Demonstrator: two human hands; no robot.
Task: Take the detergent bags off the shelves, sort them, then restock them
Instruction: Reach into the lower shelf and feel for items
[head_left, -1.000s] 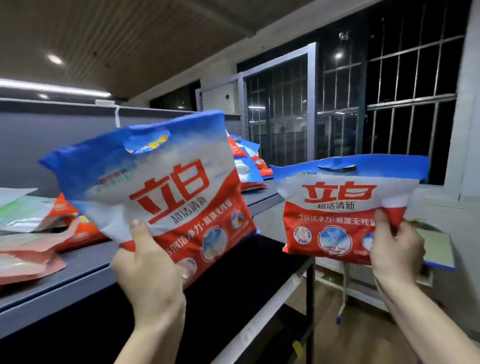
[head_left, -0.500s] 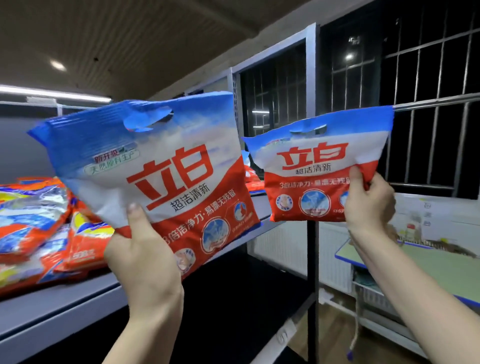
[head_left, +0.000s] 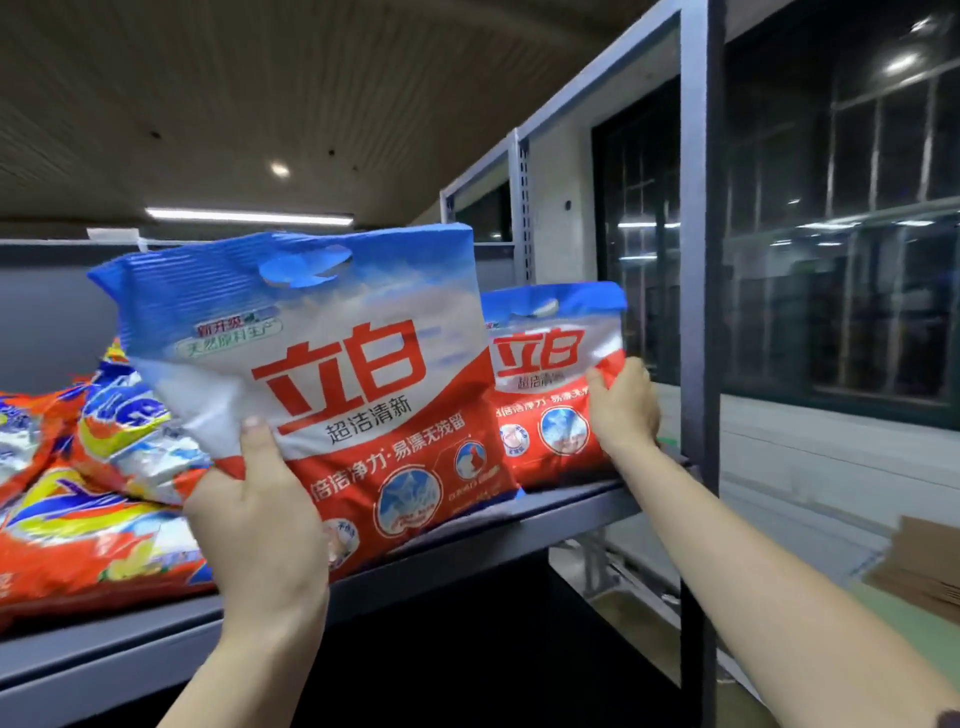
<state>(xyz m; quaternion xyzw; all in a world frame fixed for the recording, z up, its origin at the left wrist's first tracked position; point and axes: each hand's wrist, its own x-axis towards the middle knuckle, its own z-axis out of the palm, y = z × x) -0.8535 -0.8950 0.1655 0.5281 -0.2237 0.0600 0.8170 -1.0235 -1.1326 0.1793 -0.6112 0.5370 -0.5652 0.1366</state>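
My left hand (head_left: 257, 525) grips the lower left corner of a large blue, white and red detergent bag (head_left: 332, 374), held upright with its bottom at the front of the grey shelf (head_left: 561, 506). My right hand (head_left: 623, 408) grips the right edge of a smaller bag of the same design (head_left: 550, 379), which stands upright on the shelf's right end, partly hidden behind the large bag. Several orange and yellow detergent bags (head_left: 88, 467) lie piled on the shelf at the left.
A grey upright post (head_left: 698, 312) of the shelving stands right of the small bag. Barred dark windows (head_left: 841, 270) lie beyond it. A cardboard box (head_left: 919, 566) sits at the lower right. Below the shelf is a dark open bay.
Both bags have moved in toward the shelf. The small bag went down and left onto the shelf's right end, and the large bag lowered to the shelf front.
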